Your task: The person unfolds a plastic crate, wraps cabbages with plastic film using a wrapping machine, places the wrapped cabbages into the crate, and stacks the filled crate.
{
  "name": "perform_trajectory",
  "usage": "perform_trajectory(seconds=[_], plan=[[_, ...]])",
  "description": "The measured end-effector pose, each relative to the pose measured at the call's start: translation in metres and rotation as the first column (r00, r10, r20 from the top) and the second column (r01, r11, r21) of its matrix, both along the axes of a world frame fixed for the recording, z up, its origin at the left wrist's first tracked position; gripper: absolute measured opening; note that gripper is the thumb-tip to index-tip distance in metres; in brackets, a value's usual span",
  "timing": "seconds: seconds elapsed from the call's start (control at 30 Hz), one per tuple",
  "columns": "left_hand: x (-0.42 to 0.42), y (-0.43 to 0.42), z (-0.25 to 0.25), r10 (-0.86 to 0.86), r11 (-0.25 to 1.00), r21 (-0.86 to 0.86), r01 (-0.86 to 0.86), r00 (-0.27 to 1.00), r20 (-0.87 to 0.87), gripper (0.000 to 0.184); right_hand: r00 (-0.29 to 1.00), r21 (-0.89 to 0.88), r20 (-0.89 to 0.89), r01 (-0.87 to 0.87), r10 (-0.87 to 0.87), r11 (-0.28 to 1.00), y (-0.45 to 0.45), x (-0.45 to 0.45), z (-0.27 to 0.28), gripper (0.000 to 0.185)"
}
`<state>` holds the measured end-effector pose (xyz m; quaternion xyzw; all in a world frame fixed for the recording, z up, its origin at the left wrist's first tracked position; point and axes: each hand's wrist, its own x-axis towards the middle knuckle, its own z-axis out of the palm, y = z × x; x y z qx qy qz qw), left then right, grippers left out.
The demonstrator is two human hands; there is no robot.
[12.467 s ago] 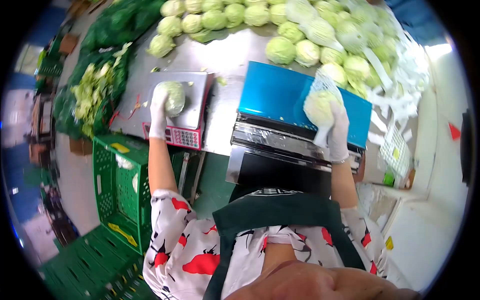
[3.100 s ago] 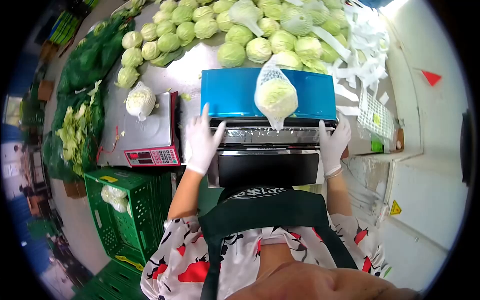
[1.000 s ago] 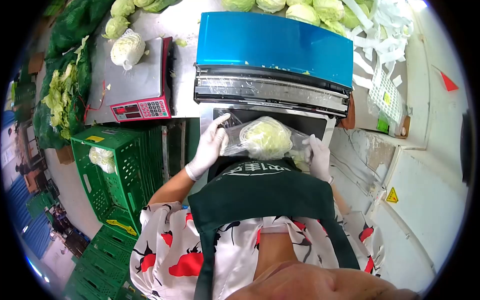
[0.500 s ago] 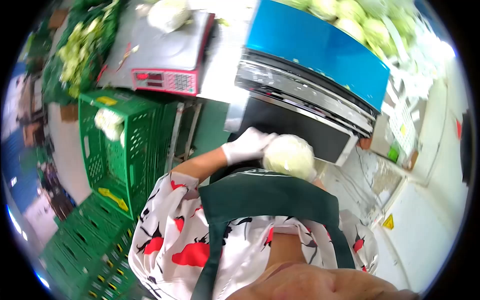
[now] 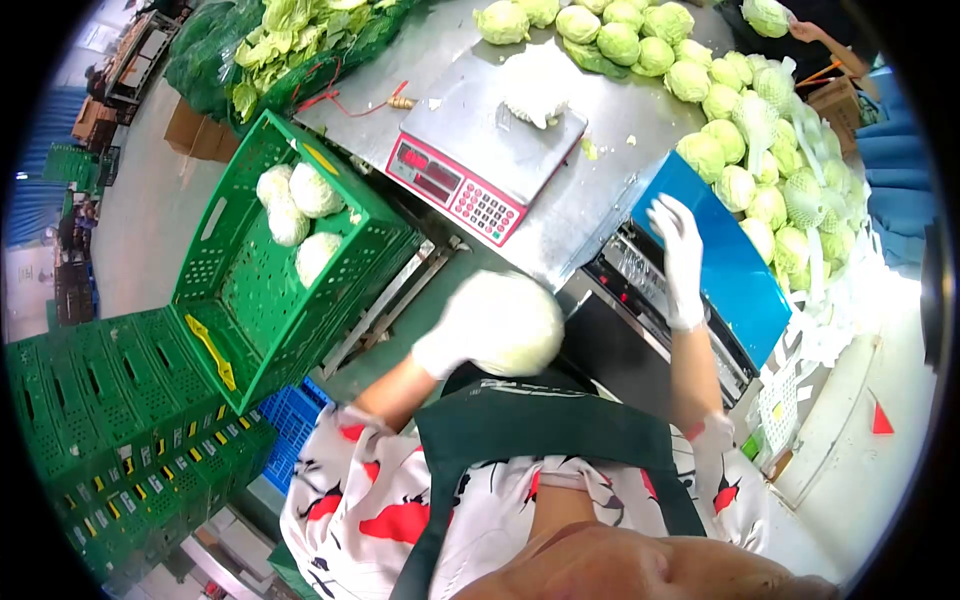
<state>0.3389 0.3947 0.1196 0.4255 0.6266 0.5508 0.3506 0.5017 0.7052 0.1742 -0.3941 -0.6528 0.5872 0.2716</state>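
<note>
A pale wrapped cabbage (image 5: 515, 325), blurred by motion, is in my gloved left hand (image 5: 450, 335) in front of the apron. My gloved right hand (image 5: 679, 250) is raised over the blue wrapping machine (image 5: 735, 265), its fingers extended and holding nothing. A white-netted cabbage (image 5: 538, 85) rests on the metal plate of the red-edged scale (image 5: 465, 185). Several pale cabbages (image 5: 315, 190) lie in the green crate (image 5: 265, 300) at the left.
Many green cabbages (image 5: 735, 188) are heaped along the metal table (image 5: 610, 160). Stacked green crates (image 5: 100, 400) stand at lower left, beside a blue crate (image 5: 292, 428). Leaves (image 5: 290, 45) lie on green netting. At upper right, another person's hand (image 5: 805, 30) touches a cabbage.
The view has turned left. My left hand has carried the wrapped cabbage toward the green crate. My right hand has let go and now sits over the blue machine.
</note>
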Motion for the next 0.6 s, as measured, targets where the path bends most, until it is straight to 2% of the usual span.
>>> perform_trajectory(seconds=[0.03,0.07,0.1,0.13,0.17,0.23,0.27,0.33,0.4,0.43,0.47,0.5,0.53,0.6], plan=[[-0.035,-0.016,0.003,0.061,0.997,-0.016,-0.07,0.947,-0.317,0.055,0.998,0.008,0.035,-0.052,0.051,0.999,0.015,-0.028,-0.003,0.042],[-0.052,-0.033,0.024,0.376,0.919,-0.01,-0.394,0.884,-0.277,0.055,0.992,-0.004,0.033,-0.118,0.118,0.993,0.033,-0.055,-0.011,0.045],[-0.083,-0.058,0.032,0.509,0.861,-0.064,-0.505,0.859,0.053,0.057,0.989,0.051,0.067,-0.135,0.131,0.99,0.048,-0.087,-0.017,0.051],[-0.113,-0.082,0.041,0.62,0.753,-0.099,-0.651,0.651,0.438,0.064,0.99,0.053,0.11,-0.092,0.085,0.994,0.057,-0.118,-0.018,0.057],[-0.144,-0.107,0.05,0.642,0.59,-0.162,-0.791,0.337,0.688,0.075,0.988,0.057,0.148,-0.047,0.038,0.997,0.063,-0.149,-0.019,0.063],[-0.195,-0.163,0.038,0.742,0.453,-0.107,-0.885,0.308,0.596,0.074,0.994,0.034,0.1,-0.036,0.033,0.999,0.075,-0.2,-0.024,0.075],[-0.214,-0.187,0.035,0.784,0.407,-0.094,-0.909,0.295,0.546,0.075,0.987,0.02,0.054,-0.154,0.153,0.988,0.088,-0.224,-0.032,0.078],[-0.233,-0.228,0.019,0.859,0.357,-0.153,-0.922,0.259,0.442,0.073,0.919,-0.002,-0.033,-0.392,0.392,0.92,0.107,-0.261,-0.056,0.085],[-0.245,-0.259,0.0,0.893,0.371,-0.251,-0.894,0.268,0.362,0.075,0.908,0.072,0.028,-0.419,0.418,0.905,0.096,-0.274,-0.053,0.08],[-0.254,-0.276,-0.021,0.966,0.258,-0.317,-0.913,0.238,0.101,0.077,0.902,0.108,0.061,-0.432,0.428,0.895,0.086,-0.278,-0.046,0.077],[-0.26,-0.286,-0.042,0.965,0.133,-0.351,-0.927,0.202,-0.167,0.08,0.895,0.146,0.095,-0.445,0.436,0.883,0.077,-0.282,-0.038,0.074],[-0.263,-0.284,-0.055,0.914,0.093,-0.228,-0.969,0.174,-0.368,0.081,0.889,0.183,0.129,-0.457,0.44,0.871,0.069,-0.283,-0.031,0.072],[-0.257,-0.263,-0.05,0.852,0.028,-0.175,-0.984,0.115,-0.51,0.078,0.884,0.219,0.163,-0.465,0.438,0.858,0.066,-0.283,-0.029,0.069],[-0.236,-0.198,-0.026,0.84,0.146,-0.046,-0.988,0.148,-0.522,0.063,0.878,-0.078,-0.066,-0.478,0.474,0.875,0.08,-0.275,-0.041,0.063]])
